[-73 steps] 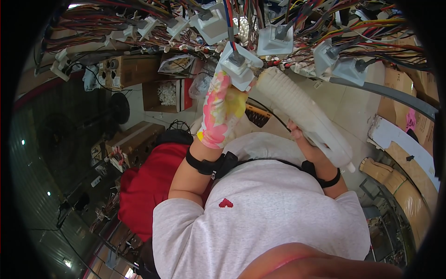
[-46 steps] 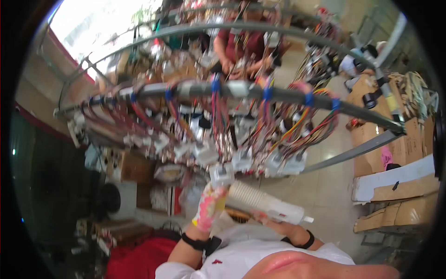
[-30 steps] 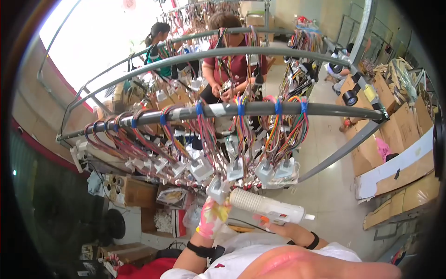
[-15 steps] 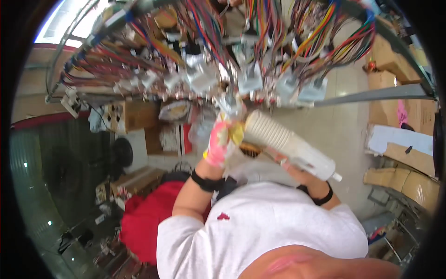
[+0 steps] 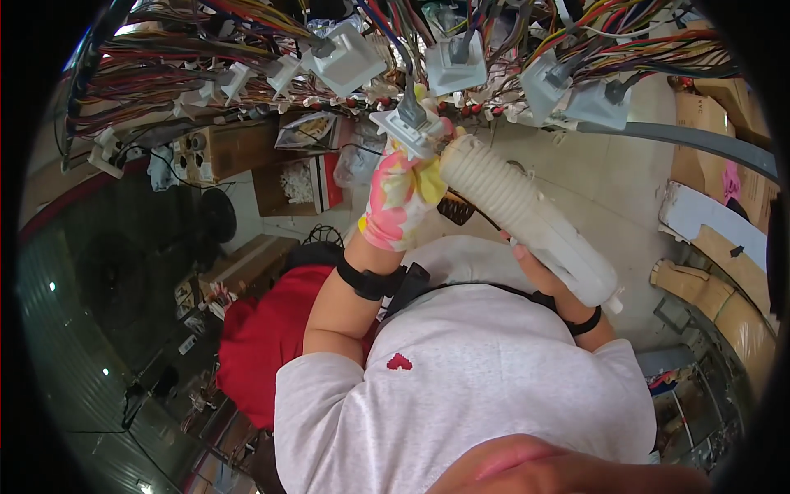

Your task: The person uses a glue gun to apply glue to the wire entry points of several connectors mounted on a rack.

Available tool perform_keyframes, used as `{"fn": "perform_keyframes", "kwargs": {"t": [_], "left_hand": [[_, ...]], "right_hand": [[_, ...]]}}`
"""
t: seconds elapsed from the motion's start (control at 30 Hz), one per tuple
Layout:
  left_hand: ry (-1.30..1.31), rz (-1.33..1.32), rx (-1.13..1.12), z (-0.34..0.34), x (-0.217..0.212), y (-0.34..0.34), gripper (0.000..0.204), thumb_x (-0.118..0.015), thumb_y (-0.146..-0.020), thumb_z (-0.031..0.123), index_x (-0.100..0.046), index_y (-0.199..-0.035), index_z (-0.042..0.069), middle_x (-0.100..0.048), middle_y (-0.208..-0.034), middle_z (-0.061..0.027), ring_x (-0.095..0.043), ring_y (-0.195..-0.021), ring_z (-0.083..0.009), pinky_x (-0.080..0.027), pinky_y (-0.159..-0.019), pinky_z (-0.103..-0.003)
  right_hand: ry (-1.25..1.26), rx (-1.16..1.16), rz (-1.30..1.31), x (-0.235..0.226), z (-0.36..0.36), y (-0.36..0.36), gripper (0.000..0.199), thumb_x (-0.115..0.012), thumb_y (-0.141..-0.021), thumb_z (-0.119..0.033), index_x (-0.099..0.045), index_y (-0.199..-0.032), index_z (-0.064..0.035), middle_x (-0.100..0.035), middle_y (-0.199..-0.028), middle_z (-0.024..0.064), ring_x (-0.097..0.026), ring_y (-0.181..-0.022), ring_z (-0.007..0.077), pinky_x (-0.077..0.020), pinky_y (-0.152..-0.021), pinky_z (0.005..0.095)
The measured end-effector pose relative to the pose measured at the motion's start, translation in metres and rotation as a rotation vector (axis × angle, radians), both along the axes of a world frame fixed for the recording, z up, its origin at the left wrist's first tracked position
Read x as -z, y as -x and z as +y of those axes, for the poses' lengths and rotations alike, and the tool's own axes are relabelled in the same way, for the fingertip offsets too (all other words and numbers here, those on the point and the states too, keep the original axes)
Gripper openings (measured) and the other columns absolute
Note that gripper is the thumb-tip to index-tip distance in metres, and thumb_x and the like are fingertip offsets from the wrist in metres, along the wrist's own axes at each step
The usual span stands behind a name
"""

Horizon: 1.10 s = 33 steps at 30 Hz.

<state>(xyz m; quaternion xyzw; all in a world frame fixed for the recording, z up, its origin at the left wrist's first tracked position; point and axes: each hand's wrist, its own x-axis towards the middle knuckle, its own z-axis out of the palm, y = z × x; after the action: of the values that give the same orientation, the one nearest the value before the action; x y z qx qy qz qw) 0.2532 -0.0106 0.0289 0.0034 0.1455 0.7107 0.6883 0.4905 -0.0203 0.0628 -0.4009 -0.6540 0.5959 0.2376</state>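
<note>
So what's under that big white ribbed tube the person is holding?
The right hand grips the white ribbed tube from below, fingers mostly covered by it. Beneath lies pale floor. The gloved left hand holds a white connector by its tip.

Floral pink-and-yellow glove on left hand [image 5: 401, 193], black wristbands, grey T-shirt with small red heart

View: tilted back down from the overhead wire rack [image 5: 411, 49]. Gloved left hand [image 5: 403, 193]: now on a grey connector [image 5: 407, 128]. White ribbed tube [image 5: 527, 218]: nearer.
</note>
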Motion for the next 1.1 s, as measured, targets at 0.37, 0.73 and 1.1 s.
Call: {"fn": "perform_keyframes", "kwargs": {"t": [0.37, 0.73, 1.1], "left_hand": [[-0.037, 0.046, -0.022, 0.007, -0.002, 0.001, 0.067, -0.068, -0.081, 0.014, -0.036, -0.140, 0.013, -0.056, -0.121, 0.0002, -0.054, -0.106, -0.0180, -0.038, -0.103, -0.041], [-0.017, -0.004, -0.028, 0.006, 0.001, 0.003, 0.060, -0.066, -0.083, 0.015, -0.040, -0.138, 0.014, -0.056, -0.120, -0.0017, -0.053, -0.106, -0.0197, -0.039, -0.102, -0.043], [-0.004, -0.028, -0.053, 0.010, 0.001, 0.002, 0.071, -0.072, -0.076, 0.010, -0.037, -0.138, 0.010, -0.053, -0.124, 0.0002, -0.053, -0.106, -0.0200, -0.035, -0.106, -0.041]], "right_hand": [[-0.043, 0.031, -0.019, 0.003, 0.004, 0.009, 0.020, -0.060, -0.083, -0.004, -0.063, -0.102, 0.0003, -0.067, -0.085, 0.0101, -0.065, -0.076, 0.0176, -0.0524, -0.069, 0.0305], [-0.246, -0.039, -0.167, -0.001, 0.011, 0.008, 0.012, -0.063, -0.083, -0.010, -0.068, -0.092, -0.0036, -0.069, -0.082, 0.0068, -0.066, -0.075, 0.0165, -0.0527, -0.070, 0.0301], [-0.157, -0.001, -0.002, 0.023, 0.007, -0.001, 0.022, -0.062, -0.087, -0.008, -0.063, -0.107, 0.0002, -0.067, -0.095, 0.0099, -0.063, -0.089, 0.0183, -0.0503, -0.079, 0.0296]]}}
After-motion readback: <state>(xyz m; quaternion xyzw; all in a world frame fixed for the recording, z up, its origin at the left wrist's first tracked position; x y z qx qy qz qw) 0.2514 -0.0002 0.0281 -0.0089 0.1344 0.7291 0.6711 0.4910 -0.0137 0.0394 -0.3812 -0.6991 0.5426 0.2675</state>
